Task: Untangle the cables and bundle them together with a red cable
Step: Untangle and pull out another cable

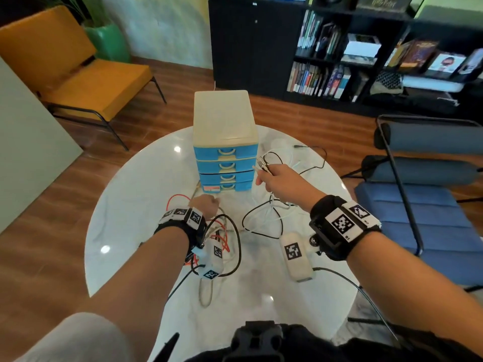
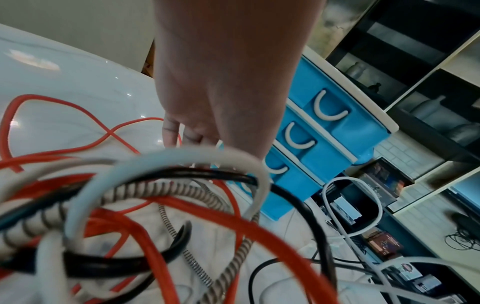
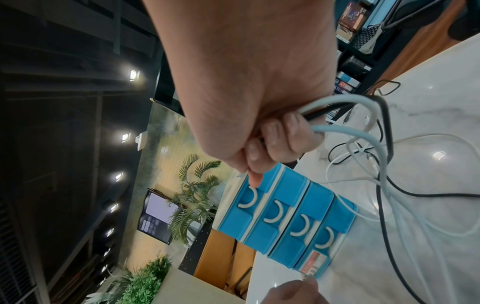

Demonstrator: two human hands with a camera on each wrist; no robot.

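Observation:
A tangle of cables [image 1: 224, 231] lies on the round white table [image 1: 146, 194] under my left wrist: a red cable [image 1: 180, 197], a black one, a white one and a braided one [image 2: 233, 257]. The red cable [image 2: 259, 226] loops through the others. My left hand [image 1: 209, 202] is curled by the foot of the drawer unit and pinches what looks like the braided cable's end. My right hand [image 1: 266, 173] is raised beside the drawers and grips a bunch of white and black cables [image 3: 363, 111], whose plugs [image 1: 262, 164] stick out above the fist. Their slack [image 1: 277, 215] trails over the table.
A blue and cream drawer unit [image 1: 224, 142] with several shut drawers stands at the table's far middle. More white and black cable [image 1: 308, 158] lies to its right. A yellow chair [image 1: 86, 82] stands far left, a blue chair [image 1: 418, 210] at the right, and a dark bookshelf [image 1: 366, 56] behind.

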